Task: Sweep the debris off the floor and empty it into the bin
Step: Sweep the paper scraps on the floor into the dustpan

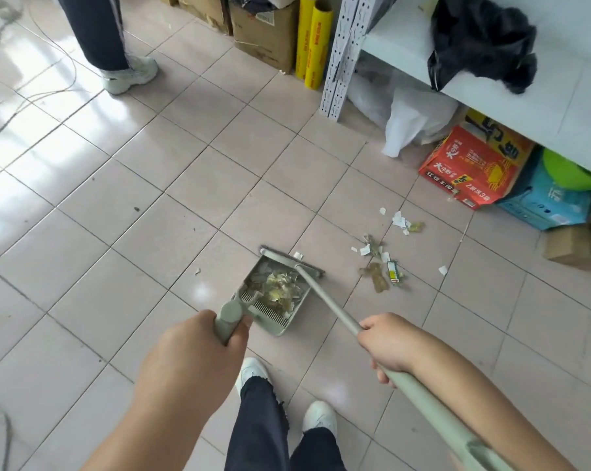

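left hand (199,345): fingers wrapped fully round the dustpan handle (229,317), grip closed tight on it.
right hand (389,345): fist closed round the broom pole (331,302), partway up the shaft; the pole runs on back under the forearm.
dustpan (270,294): grey-green, flat on the floor tiles (185,185), open mouth facing away from the person; comb teeth along the near wall.
broom head (292,261): lies across the mouth of the dustpan, touching its far edge, bristles down on the tile.
debris in pan (277,288): heap of yellowish and white scraps, filling the middle of the pan.
debris on floor (380,266): loose scraps to the right of the broom head, apart from it: white paper bits, brownish clumps, one small green-yellow wrapper (393,272). More white bits (401,220) lie farther out, near the red carton (470,164).
red carton: on the floor under the white shelf (566,96), beside a blue box (545,205).
black bag (481,42): sits on the shelf, hanging over its edge.
bin: can't tell which item it is, if any.
bystander: one leg and pale shoe (129,74) at top left, well apart from the sweeping.
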### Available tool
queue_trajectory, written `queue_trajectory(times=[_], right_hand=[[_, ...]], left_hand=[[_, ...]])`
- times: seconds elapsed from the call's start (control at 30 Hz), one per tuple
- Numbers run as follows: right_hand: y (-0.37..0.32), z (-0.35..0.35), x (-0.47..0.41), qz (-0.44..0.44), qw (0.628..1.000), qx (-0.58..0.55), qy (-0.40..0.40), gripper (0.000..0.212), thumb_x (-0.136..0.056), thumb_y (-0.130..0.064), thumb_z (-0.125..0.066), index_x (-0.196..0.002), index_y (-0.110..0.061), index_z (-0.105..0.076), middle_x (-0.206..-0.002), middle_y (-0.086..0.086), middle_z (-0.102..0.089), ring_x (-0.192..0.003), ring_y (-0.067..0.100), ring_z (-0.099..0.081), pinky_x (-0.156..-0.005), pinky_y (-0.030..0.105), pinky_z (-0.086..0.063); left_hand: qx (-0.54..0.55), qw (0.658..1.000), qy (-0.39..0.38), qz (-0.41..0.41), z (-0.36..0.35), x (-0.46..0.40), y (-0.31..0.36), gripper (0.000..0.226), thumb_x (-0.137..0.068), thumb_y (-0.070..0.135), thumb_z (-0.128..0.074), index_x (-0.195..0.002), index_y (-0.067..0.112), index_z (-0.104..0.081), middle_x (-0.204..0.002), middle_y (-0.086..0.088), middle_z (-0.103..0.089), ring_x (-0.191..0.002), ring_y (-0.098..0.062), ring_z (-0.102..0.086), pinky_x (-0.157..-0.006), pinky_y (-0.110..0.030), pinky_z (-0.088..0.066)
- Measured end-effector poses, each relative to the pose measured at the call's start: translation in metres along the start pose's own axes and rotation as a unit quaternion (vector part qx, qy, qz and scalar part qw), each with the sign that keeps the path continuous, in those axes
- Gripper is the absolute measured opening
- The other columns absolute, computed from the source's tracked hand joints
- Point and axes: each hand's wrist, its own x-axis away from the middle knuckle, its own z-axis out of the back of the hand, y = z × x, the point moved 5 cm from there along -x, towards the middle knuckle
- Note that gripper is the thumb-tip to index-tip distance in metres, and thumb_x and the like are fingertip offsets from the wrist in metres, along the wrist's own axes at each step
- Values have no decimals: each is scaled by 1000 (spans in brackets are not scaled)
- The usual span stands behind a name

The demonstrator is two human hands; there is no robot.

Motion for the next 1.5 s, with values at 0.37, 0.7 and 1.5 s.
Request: queue_trajectory(times=[0.37, 0.7, 1.5], right_hand=[[88, 72, -19, -40, 986, -107, 125, 18, -90, -7, -35, -98, -8, -51, -57, 13, -52, -41, 19, -48, -47, 22, -41], [89, 25, -60, -78, 989, -61, 110, 36, -86, -10, -36, -115, 1, -52, -32, 7, -56, -43, 22, -53, -57, 27, -47], [33, -33, -46, -15, 993, -61, 98, 22, -84, -12, -36, -101, -7, -49, -58, 16, -56, -53, 28, -56, -62, 36, -46]], left_hand=[[22, 999, 8, 39, -33, 44, -5, 50, -88, 59, -41, -67, 15, -51, -57, -3, -59, -57, -24, -58, -54, -29, -44], [15, 1000, -4, 5, -46, 51, -2, 49, -89, 59, -40, -69, 16, -53, -58, -4, -59, -59, -26, -59, -53, -29, -44], [25, 999, 1, 22, -34, 52, -65, 49, -89, 59, -39, -69, 16, -50, -58, -2, -58, -59, -25, -56, -50, -29, -39]])
